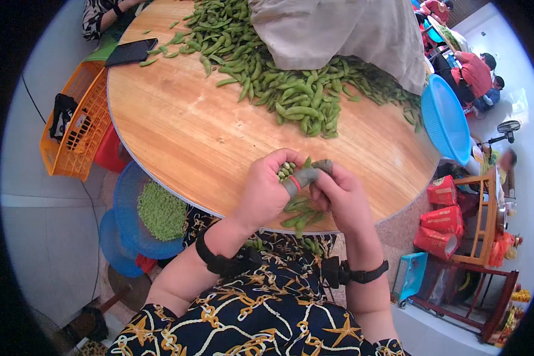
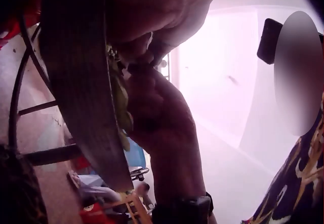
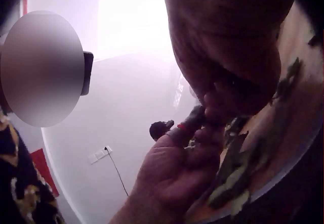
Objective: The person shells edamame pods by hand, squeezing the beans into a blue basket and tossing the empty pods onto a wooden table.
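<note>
Near the table's front edge, the left hand (image 1: 266,191) is curled round several shelled beans (image 1: 286,171). Its thumb wears a grey cover (image 1: 304,177) with a red band. The right hand (image 1: 349,199) meets it, fingers bent, pinching a green pod (image 1: 307,161) whose tip shows between the hands; the rest is hidden. A grey cover (image 1: 322,165) also sits on a right fingertip. Loose pods (image 1: 302,215) lie below the hands. In the left wrist view the hands are dark; the right wrist view shows the left hand (image 3: 177,171) touching the right (image 3: 228,57).
A big pod pile (image 1: 302,98) lies across the round table (image 1: 178,130), partly under a grey cloth (image 1: 344,35). A phone (image 1: 132,52) rests at the left edge. Blue basket (image 1: 446,121) at right; shelled beans (image 1: 160,210) in a blue basket lower left. Other people sit around.
</note>
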`<move>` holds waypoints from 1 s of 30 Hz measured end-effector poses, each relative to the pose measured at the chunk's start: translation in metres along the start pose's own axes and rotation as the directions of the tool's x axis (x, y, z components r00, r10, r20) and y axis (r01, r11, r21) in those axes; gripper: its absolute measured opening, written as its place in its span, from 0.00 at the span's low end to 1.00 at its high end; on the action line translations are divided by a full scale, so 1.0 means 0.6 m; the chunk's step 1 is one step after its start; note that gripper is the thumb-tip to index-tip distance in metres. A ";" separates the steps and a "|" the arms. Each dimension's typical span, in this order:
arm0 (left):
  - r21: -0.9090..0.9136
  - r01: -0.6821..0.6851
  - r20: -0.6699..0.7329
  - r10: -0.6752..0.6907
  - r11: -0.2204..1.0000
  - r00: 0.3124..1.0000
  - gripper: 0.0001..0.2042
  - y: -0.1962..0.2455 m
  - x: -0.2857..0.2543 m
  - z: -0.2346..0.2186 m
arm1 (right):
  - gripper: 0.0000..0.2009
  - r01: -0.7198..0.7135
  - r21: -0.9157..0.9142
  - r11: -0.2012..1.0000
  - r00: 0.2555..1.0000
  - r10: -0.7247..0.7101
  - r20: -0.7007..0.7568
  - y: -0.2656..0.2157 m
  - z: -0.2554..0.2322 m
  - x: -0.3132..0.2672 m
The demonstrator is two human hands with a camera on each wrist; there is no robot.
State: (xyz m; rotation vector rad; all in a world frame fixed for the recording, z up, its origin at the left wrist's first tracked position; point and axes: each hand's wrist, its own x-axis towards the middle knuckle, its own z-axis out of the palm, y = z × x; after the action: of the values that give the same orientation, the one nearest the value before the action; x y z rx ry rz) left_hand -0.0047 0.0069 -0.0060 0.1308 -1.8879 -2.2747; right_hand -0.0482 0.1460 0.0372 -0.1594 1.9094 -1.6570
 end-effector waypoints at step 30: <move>0.179 -0.079 0.739 -0.081 0.981 0.669 0.10 0.011 -0.013 -0.006 | 0.10 0.279 -0.821 0.497 0.871 -0.492 -0.002 -0.001 -0.040 0.024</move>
State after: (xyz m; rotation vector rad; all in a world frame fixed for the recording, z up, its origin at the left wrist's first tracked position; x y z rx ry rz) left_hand 0.0043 0.0039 -0.0004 -0.9344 -2.4561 -2.3182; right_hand -0.0722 0.1596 0.0334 -0.8565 2.8766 -0.8996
